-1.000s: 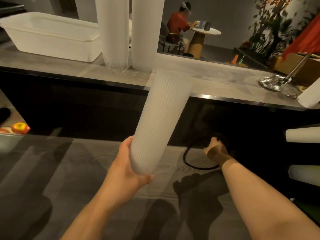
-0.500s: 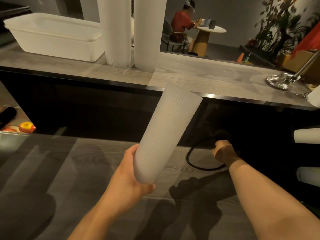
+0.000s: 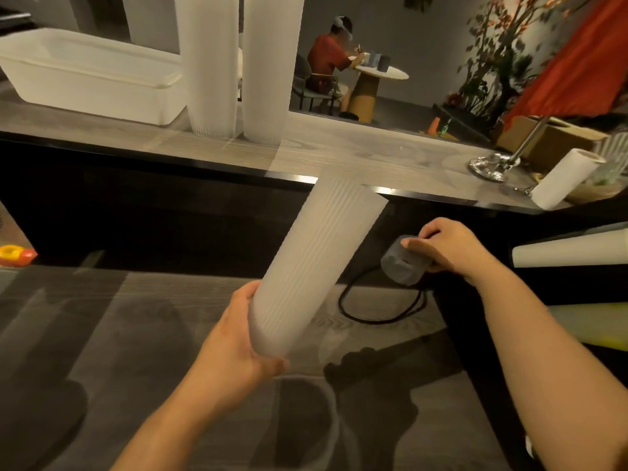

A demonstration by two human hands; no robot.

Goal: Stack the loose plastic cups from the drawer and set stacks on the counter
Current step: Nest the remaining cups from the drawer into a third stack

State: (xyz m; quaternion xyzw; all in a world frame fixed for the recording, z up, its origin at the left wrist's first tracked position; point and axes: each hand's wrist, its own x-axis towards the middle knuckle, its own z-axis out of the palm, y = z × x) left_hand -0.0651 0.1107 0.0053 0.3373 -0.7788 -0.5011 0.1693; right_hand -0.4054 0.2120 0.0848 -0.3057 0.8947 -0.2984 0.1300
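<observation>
My left hand (image 3: 234, 348) grips the lower end of a long white stack of ribbed plastic cups (image 3: 316, 263), tilted up and to the right toward the counter (image 3: 373, 158). My right hand (image 3: 445, 248) holds a single translucent cup (image 3: 402, 263) on its side, just right of the stack and apart from it. Two tall cup stacks stand upright on the counter, one at left (image 3: 212, 62) and one beside it (image 3: 270, 66). More cup stacks lie sideways at the right edge, a white one (image 3: 571, 249) above a yellowish one (image 3: 588, 326).
A white plastic tub (image 3: 85, 76) sits at the counter's left. A chrome stand base (image 3: 492, 166) and a paper towel roll (image 3: 564, 180) are at its right. A black cable loop (image 3: 373, 311) lies on the wooden surface below. A person sits at a far table.
My right hand came up out of the dark space holding a single cup. The long stack in my left hand tilted further right and its top dropped below the counter edge.
</observation>
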